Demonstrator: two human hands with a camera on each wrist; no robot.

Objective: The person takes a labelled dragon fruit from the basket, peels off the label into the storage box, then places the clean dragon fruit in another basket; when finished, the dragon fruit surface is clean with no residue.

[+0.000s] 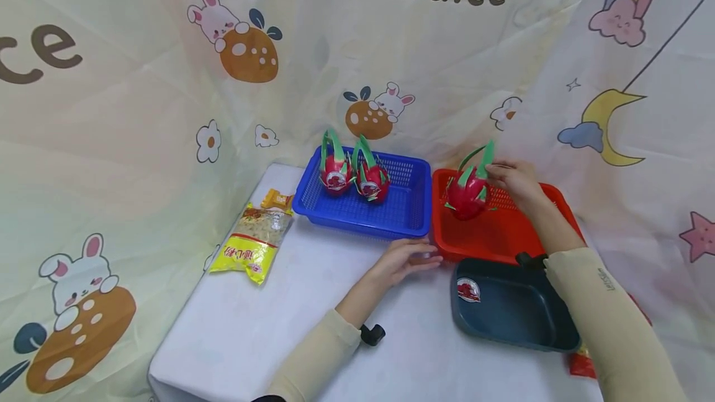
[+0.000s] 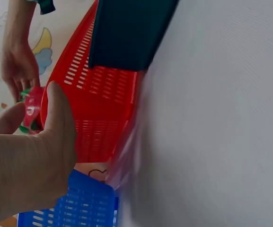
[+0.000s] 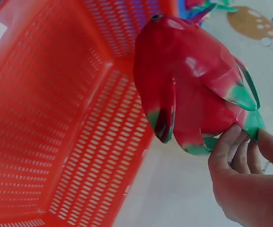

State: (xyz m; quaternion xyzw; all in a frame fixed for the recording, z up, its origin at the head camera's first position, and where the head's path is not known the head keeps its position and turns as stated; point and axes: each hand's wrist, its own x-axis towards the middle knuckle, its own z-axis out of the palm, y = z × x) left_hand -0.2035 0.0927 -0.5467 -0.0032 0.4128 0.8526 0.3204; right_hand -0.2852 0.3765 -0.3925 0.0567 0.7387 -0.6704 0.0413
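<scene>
Pinching the dragon fruit [image 1: 468,197] by its green leaf tips, the right hand [image 1: 515,182] suspends it above the red basket [image 1: 514,231]: long axis tilted, leaves uppermost, body end down. Blue basket [image 1: 404,194] contains two more fruits [image 1: 336,177]. Left hand [image 1: 406,258], spread, lies near both baskets.

Baskets [image 1: 403,200] on seemingly cloth-covered table [image 1: 234,327]

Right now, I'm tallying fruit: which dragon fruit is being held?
The dragon fruit at the red basket, pinched by the right hand; the other two sit in the blue basket.
</scene>
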